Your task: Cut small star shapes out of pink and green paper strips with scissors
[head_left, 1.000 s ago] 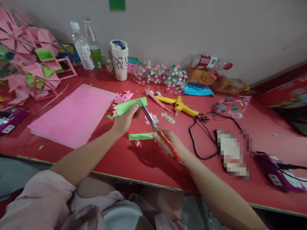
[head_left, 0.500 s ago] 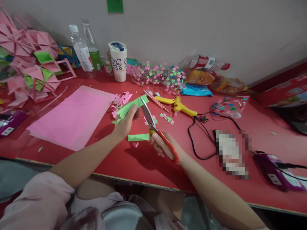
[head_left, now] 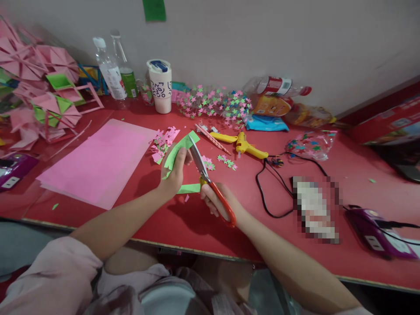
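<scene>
My left hand (head_left: pixel 175 169) pinches a folded strip of green paper (head_left: pixel 179 146) between thumb and fingers, above the table. My right hand (head_left: pixel 215 199) is wrapped round the red handles of a pair of scissors (head_left: pixel 199 162). The scissor tips meet the upper right end of the green strip, and the blades look nearly together. Below, another green paper strip (head_left: pixel 189 189) lies on the table, partly behind my hands. Small pink and green paper stars (head_left: pixel 227 162) lie just right of the blades. A heap of pink star cuttings (head_left: pixel 166 141) sits behind my left hand.
Pink paper sheets (head_left: pixel 98 162) lie left on the red table (head_left: pixel 157 225). Toward the wall stand bottles (head_left: pixel 111 76), a white tumbler (head_left: pixel 160 89) and a star-filled clear container (head_left: pixel 213 103). A yellow glue gun (head_left: pixel 249 148) with a black cable (head_left: pixel 259 192) lies right, near a purple power strip (head_left: pixel 377 232).
My left hand has turned more upright and shifted slightly right, tilting the green strip. The scissors have moved a little left and down, with their tips still at the strip's end.
</scene>
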Tool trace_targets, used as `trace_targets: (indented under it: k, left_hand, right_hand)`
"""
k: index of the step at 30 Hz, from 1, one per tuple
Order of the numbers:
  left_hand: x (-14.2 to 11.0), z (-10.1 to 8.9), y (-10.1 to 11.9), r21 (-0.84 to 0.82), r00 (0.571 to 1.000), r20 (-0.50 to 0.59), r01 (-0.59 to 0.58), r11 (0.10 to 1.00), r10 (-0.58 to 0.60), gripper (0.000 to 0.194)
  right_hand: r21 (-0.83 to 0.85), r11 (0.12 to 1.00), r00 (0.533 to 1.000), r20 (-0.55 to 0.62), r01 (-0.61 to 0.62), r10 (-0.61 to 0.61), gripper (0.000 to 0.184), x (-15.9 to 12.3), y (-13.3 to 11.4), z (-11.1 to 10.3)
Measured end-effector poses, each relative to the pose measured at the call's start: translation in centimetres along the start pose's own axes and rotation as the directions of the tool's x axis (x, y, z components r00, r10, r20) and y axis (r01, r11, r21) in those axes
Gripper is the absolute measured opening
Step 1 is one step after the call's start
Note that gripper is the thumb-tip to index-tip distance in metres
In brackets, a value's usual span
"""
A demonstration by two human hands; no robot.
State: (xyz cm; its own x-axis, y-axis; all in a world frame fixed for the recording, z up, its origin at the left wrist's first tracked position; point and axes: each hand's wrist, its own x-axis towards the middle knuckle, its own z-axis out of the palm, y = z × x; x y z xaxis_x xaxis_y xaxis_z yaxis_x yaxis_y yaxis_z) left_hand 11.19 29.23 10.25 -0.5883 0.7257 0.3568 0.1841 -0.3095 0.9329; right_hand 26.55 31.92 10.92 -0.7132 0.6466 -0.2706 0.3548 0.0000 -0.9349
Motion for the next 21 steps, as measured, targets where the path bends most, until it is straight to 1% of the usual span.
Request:
trace_targets:
  k: [2,5,8,11,17,21]
  left_hand:
    - [0.4,-0.3,-0.1,-0.017,1.0,0.002,-0.019,1.0,0.019,0.036]
    - [1.1,-0.9,-0.2,-0.044,0.997,0.066,-0.033,0.998,0.036,0.033]
    - [1.8,-1.5,0.0,-0.045,0.991,0.132,-0.024,0.999,0.03,0.033]
    - [2.2,-1.9,0.3,-0.04,0.986,0.166,-0.009,0.999,0.016,0.033]
    - [2.5,-2.1,0.5,-0.076,0.992,0.124,-0.015,0.997,0.025,0.033]
    - [2.5,-2.1,0.4,-0.075,0.99,0.142,-0.012,0.997,0.022,0.034]
  right_hand:
    - [-0.056,0.998,1.0,-0.025,-0.005,0.004,0.043,0.0,-0.2,-0.6]
    - [-0.118,0.993,0.998,-0.055,0.009,-0.015,0.04,0.0,-0.6,-1.4]
    - [-0.176,0.984,0.998,-0.061,0.022,-0.033,0.042,-0.1,-0.8,-1.9]
    - [-0.213,0.977,0.998,-0.056,0.024,-0.037,0.043,-0.1,-0.8,-2.1]
    - [-0.183,0.982,0.997,-0.051,0.039,-0.049,0.044,-0.1,-0.5,-1.8]
    - [-0.165,0.985,0.997,-0.046,0.053,-0.061,0.043,-0.2,-0.3,-1.5]
